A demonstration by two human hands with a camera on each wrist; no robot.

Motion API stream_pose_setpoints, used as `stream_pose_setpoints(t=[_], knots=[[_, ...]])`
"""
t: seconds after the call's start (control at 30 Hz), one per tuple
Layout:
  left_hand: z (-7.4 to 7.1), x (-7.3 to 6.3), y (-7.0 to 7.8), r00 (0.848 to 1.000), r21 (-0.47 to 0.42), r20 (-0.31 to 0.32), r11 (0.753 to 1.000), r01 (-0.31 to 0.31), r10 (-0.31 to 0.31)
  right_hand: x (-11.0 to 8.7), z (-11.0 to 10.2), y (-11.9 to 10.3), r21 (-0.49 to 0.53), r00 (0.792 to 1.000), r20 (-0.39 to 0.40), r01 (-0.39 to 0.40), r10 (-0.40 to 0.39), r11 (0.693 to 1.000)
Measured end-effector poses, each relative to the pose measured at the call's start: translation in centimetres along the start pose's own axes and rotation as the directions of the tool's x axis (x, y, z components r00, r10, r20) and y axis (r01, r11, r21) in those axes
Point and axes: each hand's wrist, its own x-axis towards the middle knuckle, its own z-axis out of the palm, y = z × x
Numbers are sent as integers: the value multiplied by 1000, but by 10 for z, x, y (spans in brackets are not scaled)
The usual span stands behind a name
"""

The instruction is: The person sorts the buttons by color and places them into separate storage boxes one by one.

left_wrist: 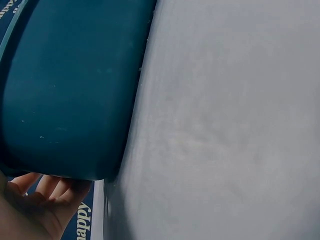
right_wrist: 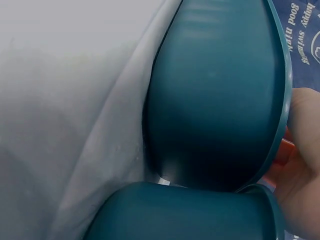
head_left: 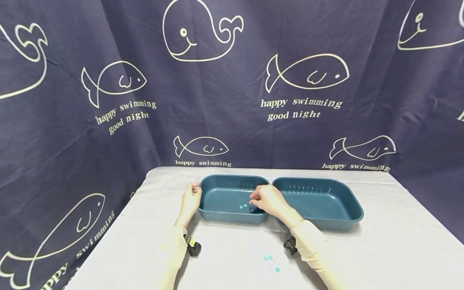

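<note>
Near the desk's (head_left: 224, 253) far edge, left hand (head_left: 189, 200) is touching a tray (head_left: 232, 218), right hand (head_left: 271, 199) hovering over it, grips unclear. Blue bits (head_left: 245, 205) are lying inside; others (head_left: 270, 258) apparently remaining outside.

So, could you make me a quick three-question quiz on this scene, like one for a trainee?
1. Multiple choice: At which part of the left teal basin is the left hand?
A) its far long side
B) its outer, left end
C) its near long side

2. True or false: The right hand is at the end of that basin nearest the right teal basin.

3. Fill in the blank: The printed blue backdrop reads "happy swimming, good ____".

Key: 1. B; 2. true; 3. night.
</note>
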Motion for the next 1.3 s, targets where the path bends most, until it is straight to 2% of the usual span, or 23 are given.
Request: stream_pose_setpoints(t=[0.4, 0.67, 0.9, 1.3], knots=[[2, -1, 2, 1000, 3, -1, 1000, 4, -4, -2, 0, 1, -10, 1000, -17, 15, -15, 1000], [2, -1, 1, 1000, 7, 0, 1000, 0, 0, -7, -3, -1, -1, 998, -59, 36, -36, 999], [1, 0, 1, 1000, 2, 10, 1000, 8, -8, -12, -11, -3, 56, 998, -57, 6, -3, 998], [-1, -1, 3, 1000, -3, 15, 1000, 0, 0, -29, -20, -3, 120, 995, -96, 23, -11, 993]])
